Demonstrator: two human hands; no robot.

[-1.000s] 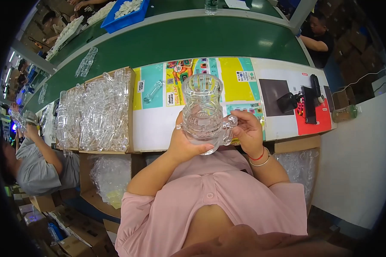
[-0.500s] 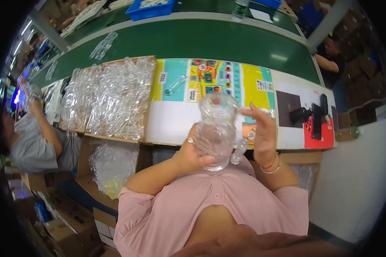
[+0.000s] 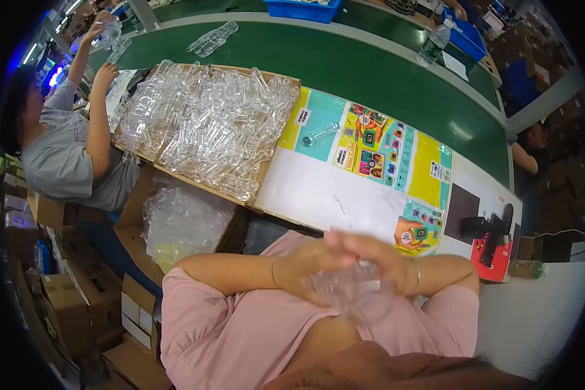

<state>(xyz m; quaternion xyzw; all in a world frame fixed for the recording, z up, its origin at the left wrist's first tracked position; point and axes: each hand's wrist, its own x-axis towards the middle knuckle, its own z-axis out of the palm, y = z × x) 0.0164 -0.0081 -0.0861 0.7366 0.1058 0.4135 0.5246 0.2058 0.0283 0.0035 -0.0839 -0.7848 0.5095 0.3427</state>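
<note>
My left hand [image 3: 305, 268] is bent around one side of the clear jar [image 3: 354, 291], fingers curled in and closed on it as far as the blur lets me see. My right hand [image 3: 396, 263] arches over the other side, its fingers reaching across until they meet or overlap my left ones near the top — I can't tell whether they grip the jar or only lie against it. The jar sits low between my palms, close to my pink shirt [image 3: 240, 325], well short of the white board [image 3: 299, 188]; too smeared to say which way up it is.

Half a second ago the jar stood upright over the table edge, my left hand around its side, my right hand open beside it with the fingers raised. Now both hands have closed in around it and drawn it toward my chest. My view has turned as well — the cardboard box [image 3: 265, 172] of clear parts [image 3: 221, 123] shows nearer the middle. The small clear tube [image 3: 320, 134] stays on the printed sheet. On my left, the person in grey [image 3: 75, 166] now has an arm raised.
</note>
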